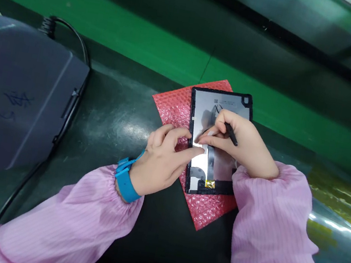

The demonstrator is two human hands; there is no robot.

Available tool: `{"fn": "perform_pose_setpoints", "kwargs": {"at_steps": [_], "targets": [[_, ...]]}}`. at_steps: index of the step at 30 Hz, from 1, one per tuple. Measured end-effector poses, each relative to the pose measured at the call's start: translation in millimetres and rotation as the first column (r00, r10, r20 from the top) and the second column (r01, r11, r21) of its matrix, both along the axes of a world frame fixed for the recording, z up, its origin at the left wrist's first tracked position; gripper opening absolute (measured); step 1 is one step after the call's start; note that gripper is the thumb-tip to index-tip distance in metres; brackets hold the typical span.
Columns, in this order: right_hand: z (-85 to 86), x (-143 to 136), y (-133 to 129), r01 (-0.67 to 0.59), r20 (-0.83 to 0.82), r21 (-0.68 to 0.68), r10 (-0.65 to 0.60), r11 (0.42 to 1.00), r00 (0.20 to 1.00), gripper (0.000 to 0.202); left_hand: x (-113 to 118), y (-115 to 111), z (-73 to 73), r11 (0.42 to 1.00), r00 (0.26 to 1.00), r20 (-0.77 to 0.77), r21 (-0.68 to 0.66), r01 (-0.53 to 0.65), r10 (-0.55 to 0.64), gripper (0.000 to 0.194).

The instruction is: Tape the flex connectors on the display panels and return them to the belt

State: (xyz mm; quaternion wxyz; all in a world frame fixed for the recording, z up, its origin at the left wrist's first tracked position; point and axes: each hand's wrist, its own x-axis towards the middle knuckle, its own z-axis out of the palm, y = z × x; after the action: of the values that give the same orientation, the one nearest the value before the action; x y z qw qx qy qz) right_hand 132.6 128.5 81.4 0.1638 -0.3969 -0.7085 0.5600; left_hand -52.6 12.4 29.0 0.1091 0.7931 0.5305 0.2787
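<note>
A black-framed panel [205, 105] with a silvery, reflective inner face lies on a red bubble-wrap sheet [173, 106]. Yellow tape [210, 184] sits near its lower edge. My left hand [167, 157], with a blue strap [128, 184] at the wrist, rests at the panel's left edge, fingers apart, thumb reaching over the face. My right hand [237, 137] is over the panel, thumb and index finger pinched low near a small whitish piece. Black tweezers [230, 134] are tucked in its other fingers, tips pointing up and away. What the pinch itself grips is too small to tell.
A dark grey machine [15, 100] stands at the left, with a black cable [86, 51] running behind and along it. Clear sheeting with yellow patches [342, 200] lies at the right. A dark ledge crosses the back.
</note>
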Motion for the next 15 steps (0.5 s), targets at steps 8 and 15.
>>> {"fn": "perform_pose_setpoints", "kwargs": {"at_steps": [8,15], "targets": [[-3.3,-1.0,-0.7,0.008,-0.014,0.022,-0.008,1.0,1.0,0.053,2.5,-0.9,-2.2,1.0,0.997,-0.072,-0.014,0.019,-0.02,0.036],[-9.4,-2.0,-3.4,0.092,-0.041,0.047,-0.09,0.995,0.995,0.056,2.6,-1.1,-1.5,0.999,0.998,-0.059,-0.04,0.022,-0.024,0.035]]}}
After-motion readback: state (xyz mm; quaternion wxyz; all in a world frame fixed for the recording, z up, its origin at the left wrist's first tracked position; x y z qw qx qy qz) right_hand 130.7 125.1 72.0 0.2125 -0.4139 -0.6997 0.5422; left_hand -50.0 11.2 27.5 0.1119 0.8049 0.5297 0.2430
